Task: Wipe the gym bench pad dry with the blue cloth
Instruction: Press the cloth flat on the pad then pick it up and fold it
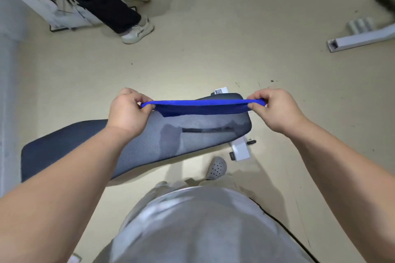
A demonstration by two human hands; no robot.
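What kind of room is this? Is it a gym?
Probably a gym or workout room. A dark padded bench pad stands on a plain beige floor, and white metal equipment parts lie at the far right. Both hands stretch a blue cloth above the pad.

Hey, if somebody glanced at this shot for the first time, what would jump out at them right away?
The bright blue cloth at mid-frame, pulled taut between the left hand and the right hand, each pinching one end. Just under it lies the dark bench pad, running off to the left, with a darker patch that looks wet on its surface. At the upper left, another person's dark trousers and white sneakers stand on the beige floor.
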